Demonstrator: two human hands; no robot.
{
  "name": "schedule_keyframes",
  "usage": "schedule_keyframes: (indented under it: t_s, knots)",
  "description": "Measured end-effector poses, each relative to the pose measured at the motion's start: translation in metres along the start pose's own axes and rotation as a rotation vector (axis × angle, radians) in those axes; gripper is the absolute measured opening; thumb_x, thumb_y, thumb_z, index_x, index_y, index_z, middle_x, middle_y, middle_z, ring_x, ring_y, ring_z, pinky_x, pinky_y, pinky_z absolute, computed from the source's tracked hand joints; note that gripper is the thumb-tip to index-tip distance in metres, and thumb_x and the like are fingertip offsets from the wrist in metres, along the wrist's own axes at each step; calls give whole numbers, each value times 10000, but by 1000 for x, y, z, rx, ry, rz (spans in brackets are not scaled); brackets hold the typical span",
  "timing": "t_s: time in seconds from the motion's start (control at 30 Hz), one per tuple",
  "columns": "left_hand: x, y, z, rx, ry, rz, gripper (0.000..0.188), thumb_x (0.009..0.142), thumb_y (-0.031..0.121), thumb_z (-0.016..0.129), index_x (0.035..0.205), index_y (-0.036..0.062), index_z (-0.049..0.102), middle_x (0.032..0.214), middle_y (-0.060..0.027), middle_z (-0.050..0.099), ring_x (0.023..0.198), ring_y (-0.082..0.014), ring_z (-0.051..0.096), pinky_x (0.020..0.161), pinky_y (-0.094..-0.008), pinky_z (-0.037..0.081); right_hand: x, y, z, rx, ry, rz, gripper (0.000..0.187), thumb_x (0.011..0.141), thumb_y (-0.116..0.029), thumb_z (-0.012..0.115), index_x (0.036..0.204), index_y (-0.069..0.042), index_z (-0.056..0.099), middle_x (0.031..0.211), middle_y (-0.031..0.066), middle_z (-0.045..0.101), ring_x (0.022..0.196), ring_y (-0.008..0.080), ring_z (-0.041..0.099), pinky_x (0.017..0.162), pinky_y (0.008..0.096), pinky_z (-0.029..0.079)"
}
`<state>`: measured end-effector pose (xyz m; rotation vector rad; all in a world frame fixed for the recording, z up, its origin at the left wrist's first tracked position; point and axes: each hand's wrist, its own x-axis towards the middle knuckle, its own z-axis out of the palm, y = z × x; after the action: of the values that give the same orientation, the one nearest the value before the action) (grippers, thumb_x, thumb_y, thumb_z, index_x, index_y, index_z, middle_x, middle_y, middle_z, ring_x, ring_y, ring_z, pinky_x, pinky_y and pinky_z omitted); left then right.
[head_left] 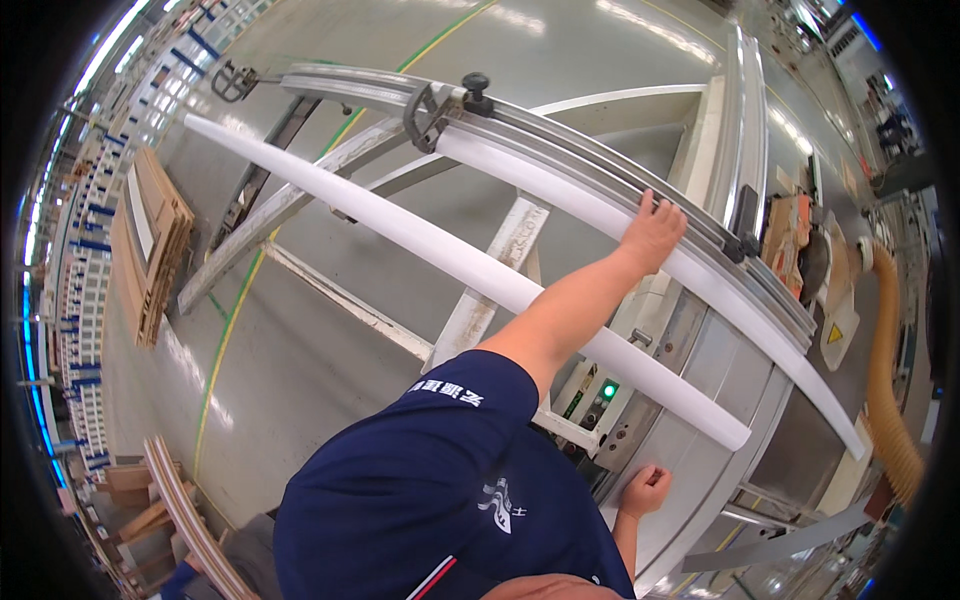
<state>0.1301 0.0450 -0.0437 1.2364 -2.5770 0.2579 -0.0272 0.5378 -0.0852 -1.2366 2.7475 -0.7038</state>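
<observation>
1. Leaving the near white strip (430, 240) slanting across the support frame, overhanging at its left end and resting by its right end on the grey metal table (690, 490); probably wanting room around that loose overhang.
2. Setting the far white strip (540, 182) lengthwise along the aluminium fence (590, 153), with its left end at or just beside the black flip stop (424, 120); likely worth checking for a gap, being too small to tell here.
3. Laying the left hand (655, 237) open over the far white strip, with fingers reaching onto the fence; probably doing best by pressing evenly, without bowing the strip.
4. Curling the right hand (646, 490) closed below, at the grey metal table, apart from both strips and showing nothing held.
5. Running the far white strip's right end out past the fence; likely needing watching for sag or twist.
6. Stacking brown boards (155, 245) at far left, well apart from the work.
7. Spanning the middle with the white support frame (515, 235), bridging open floor beneath the strips.
8. Glowing green below the near white strip: a button (609, 390).
9. Crowding the right side with a white guard (838, 325) and a tan ribbed hose (885, 375), probably limiting sideways clearance.
</observation>
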Motion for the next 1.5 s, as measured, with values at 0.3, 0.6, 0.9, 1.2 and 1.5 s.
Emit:
schedule_keyframes:
  t_s: [0.3,0.6,0.9,1.2,1.5]
  knots:
    - [9,6,27,1,149,-76,550,928,280,615,1420,49,526,1402,-179,528,1356,-367,437,1121,-776,278,7,-16,-6,-9,-11,-32,174,955,-238,626,919,-68,621,751,45,554,658,217,527,634,379,459]
    - [12,4,-41,-32,-290,-83,1251,524,625,937,1513,49,432,1464,-162,499,1407,-383,412,1157,-808,207,-6,-15,4,19,33,-15,157,932,-219,635,888,-70,615,739,72,575,652,251,553,629,407,464]
    - [33,-1,-24,-158,-277,14,1193,571,559,922,1550,98,420,1538,-175,480,1465,-365,413,1220,-648,243,16,-35,-6,19,122,-42,97,857,-201,661,801,-127,635,739,107,629,695,337,624,621,472,493]
    - [46,18,-65,-24,-235,-44,1165,536,530,944,1452,36,420,1409,-143,541,1366,-310,479,1193,-609,278,28,-39,-12,139,188,-43,94,866,-205,665,830,-125,632,746,81,644,724,317,647,648,465,515]
    - [44,13,-57,10,-233,-32,1149,526,526,947,1425,34,427,1397,-152,548,1340,-322,495,1153,-600,317,22,-43,-4,151,232,-32,91,855,-189,667,822,-123,615,737,87,637,699,320,639,640,469,513]
